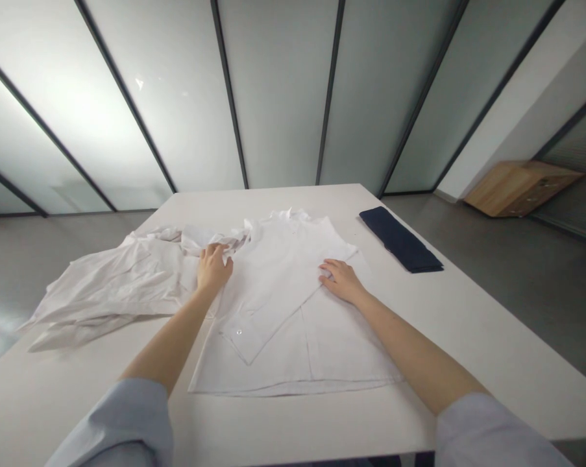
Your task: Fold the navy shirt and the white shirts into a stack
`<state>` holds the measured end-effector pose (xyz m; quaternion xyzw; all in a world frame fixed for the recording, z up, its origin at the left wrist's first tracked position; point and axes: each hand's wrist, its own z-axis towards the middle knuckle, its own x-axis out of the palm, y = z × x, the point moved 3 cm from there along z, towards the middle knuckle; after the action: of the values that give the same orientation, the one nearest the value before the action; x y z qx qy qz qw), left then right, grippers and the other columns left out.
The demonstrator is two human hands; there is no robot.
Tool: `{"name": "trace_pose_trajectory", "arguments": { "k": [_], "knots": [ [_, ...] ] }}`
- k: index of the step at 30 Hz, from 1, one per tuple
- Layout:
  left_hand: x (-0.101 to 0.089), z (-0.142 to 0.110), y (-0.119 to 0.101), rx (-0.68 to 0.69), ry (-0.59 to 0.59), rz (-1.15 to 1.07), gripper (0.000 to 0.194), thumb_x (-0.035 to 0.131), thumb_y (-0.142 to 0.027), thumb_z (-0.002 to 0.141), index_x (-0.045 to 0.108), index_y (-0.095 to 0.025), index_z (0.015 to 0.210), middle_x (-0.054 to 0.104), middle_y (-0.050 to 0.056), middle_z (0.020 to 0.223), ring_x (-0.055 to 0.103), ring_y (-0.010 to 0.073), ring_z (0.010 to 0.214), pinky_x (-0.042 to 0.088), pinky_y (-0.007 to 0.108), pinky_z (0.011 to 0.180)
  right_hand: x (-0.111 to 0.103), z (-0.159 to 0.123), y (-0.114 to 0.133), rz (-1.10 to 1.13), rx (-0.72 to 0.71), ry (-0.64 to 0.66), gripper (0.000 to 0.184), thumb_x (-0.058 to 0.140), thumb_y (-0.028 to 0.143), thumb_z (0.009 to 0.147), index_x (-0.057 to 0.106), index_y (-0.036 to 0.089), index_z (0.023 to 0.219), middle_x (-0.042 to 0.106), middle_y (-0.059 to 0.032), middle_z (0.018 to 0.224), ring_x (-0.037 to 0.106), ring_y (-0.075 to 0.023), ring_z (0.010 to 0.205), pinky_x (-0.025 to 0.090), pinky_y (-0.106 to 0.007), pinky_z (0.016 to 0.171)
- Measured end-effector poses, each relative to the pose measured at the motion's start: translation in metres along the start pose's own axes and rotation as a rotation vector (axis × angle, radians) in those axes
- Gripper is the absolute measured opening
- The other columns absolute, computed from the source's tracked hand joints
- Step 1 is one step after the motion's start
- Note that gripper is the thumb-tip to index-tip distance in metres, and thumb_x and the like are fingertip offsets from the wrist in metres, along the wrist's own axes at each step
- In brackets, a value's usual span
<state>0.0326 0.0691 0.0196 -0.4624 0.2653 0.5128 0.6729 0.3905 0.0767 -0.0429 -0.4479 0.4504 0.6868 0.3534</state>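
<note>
Right hand [341, 280] laid flat, fingers slightly spread and grasping nothing, on the folded edge of a sleeve [258, 337]. Left hand [213, 267] at the ten o'clock edge of the white long-sleeved shirt [268, 279], fingers loosely bent, thumb apart; cannot tell of any cloth caught beneath the fingertips. Beneath both wrists, mid-table, the shirt spread nearly smooth — collar [290, 215] at twelve o'clock, hem [254, 390] at six, sleeve slanting across to a buttoned cuff [239, 332] near seven.

At nine o'clock, crumpled and just beside the shirt, a second white garment [127, 272], partly past the table's edge. At two o'clock, well apart, a folded navy cloth [400, 239], flat near the opposite edge. Under everything, a plain white table [468, 337].

Farther out, grey floor [492, 259] all round; at twelve, frosted-glass panels [278, 97] in dark frames; at two, a wood-grain cabinet [521, 188] beside a white wall [536, 97].
</note>
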Motion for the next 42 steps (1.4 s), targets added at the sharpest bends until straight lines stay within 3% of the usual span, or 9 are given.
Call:
{"name": "trace_pose_trajectory", "arguments": {
  "k": [4, 10, 15, 18, 22, 27, 30, 35, 42],
  "knots": [
    [-0.017, 0.027, 0.023, 0.102, 0.000, 0.348, 0.038, 0.046, -0.015, 0.080, 0.060, -0.018, 0.115, 0.045, 0.018, 0.141, 0.029, 0.0356, 0.138, 0.027, 0.058, 0.108, 0.000, 0.000, 0.002, 0.000, 0.010, 0.004, 0.036, 0.054, 0.032, 0.088, 0.063, 0.020, 0.121, 0.054, -0.0109, 0.137, 0.047, -0.0250, 0.126, 0.036, -0.042, 0.104],
    [-0.051, 0.067, 0.057, -0.077, 0.263, 0.459, 0.026, 0.044, -0.013, 0.081, 0.060, -0.012, 0.102, 0.060, 0.019, 0.116, 0.049, 0.0368, 0.119, 0.041, 0.057, 0.094, 0.000, 0.000, 0.003, -0.012, 0.013, 0.010, 0.036, 0.054, 0.031, 0.088, 0.063, 0.021, 0.121, 0.054, -0.0109, 0.138, 0.048, -0.0252, 0.125, 0.036, -0.042, 0.104],
    [-0.115, 0.101, 0.054, -0.462, -0.242, 0.132, 0.031, 0.043, -0.014, 0.087, 0.049, -0.005, 0.117, 0.057, 0.018, 0.119, 0.054, 0.0321, 0.109, 0.042, 0.056, 0.094, -0.002, 0.000, 0.005, -0.006, 0.020, 0.009, 0.035, 0.054, 0.030, 0.088, 0.063, 0.021, 0.121, 0.054, -0.0106, 0.137, 0.047, -0.0257, 0.126, 0.035, -0.042, 0.104],
    [-0.130, 0.109, 0.014, -0.214, -0.427, 0.041, 0.035, 0.043, -0.008, 0.086, 0.047, -0.004, 0.120, 0.050, 0.018, 0.131, 0.049, 0.0271, 0.119, 0.039, 0.049, 0.102, -0.003, 0.000, 0.006, -0.001, 0.022, 0.010, 0.035, 0.055, 0.030, 0.087, 0.063, 0.022, 0.120, 0.054, -0.0106, 0.137, 0.047, -0.0260, 0.126, 0.036, -0.042, 0.104],
    [-0.101, 0.088, -0.071, 0.374, -0.123, 0.063, 0.043, 0.045, -0.012, 0.085, 0.048, -0.017, 0.128, 0.018, 0.008, 0.159, 0.045, 0.0251, 0.128, 0.044, 0.040, 0.098, -0.002, 0.000, 0.004, 0.008, 0.017, -0.003, 0.034, 0.055, 0.030, 0.087, 0.064, 0.022, 0.119, 0.055, -0.0099, 0.136, 0.049, -0.0254, 0.124, 0.036, -0.042, 0.103],
    [-0.033, 0.031, -0.124, 0.607, 0.120, 0.004, 0.040, 0.040, -0.021, 0.089, 0.053, -0.020, 0.127, 0.050, 0.009, 0.139, 0.055, 0.0237, 0.117, 0.047, 0.037, 0.094, -0.002, 0.002, 0.000, 0.088, 0.028, -0.041, 0.030, 0.056, 0.028, 0.085, 0.066, 0.022, 0.113, 0.059, -0.0094, 0.131, 0.052, -0.0247, 0.119, 0.038, -0.041, 0.101],
    [0.008, 0.008, -0.111, 0.492, 0.131, -0.052, 0.030, 0.043, -0.024, 0.089, 0.060, -0.020, 0.113, 0.064, 0.009, 0.110, 0.059, 0.0227, 0.105, 0.048, 0.036, 0.093, -0.003, 0.004, -0.005, 0.226, 0.053, -0.108, 0.027, 0.052, 0.023, 0.084, 0.066, 0.020, 0.106, 0.066, -0.0089, 0.116, 0.058, -0.0221, 0.108, 0.044, -0.037, 0.095],
    [0.058, -0.009, -0.063, 0.255, 0.131, -0.098, 0.034, 0.050, -0.019, 0.080, 0.059, -0.022, 0.113, 0.062, 0.008, 0.116, 0.054, 0.0253, 0.113, 0.043, 0.042, 0.101, -0.003, 0.005, -0.016, 0.447, 0.204, -0.244, 0.028, 0.050, 0.021, 0.080, 0.061, 0.021, 0.106, 0.068, -0.0053, 0.099, 0.063, -0.0203, 0.096, 0.049, -0.034, 0.085],
    [0.075, -0.008, -0.044, 0.229, 0.250, -0.080, 0.042, 0.049, -0.019, 0.081, 0.058, -0.018, 0.122, 0.057, 0.011, 0.132, 0.049, 0.0275, 0.124, 0.038, 0.044, 0.107, -0.004, 0.006, -0.023, 0.522, 0.335, -0.252, 0.053, 0.052, 0.025, 0.080, 0.052, 0.020, 0.133, 0.066, -0.0086, 0.117, 0.064, -0.0198, 0.093, 0.049, -0.033, 0.088]
  ]
}}
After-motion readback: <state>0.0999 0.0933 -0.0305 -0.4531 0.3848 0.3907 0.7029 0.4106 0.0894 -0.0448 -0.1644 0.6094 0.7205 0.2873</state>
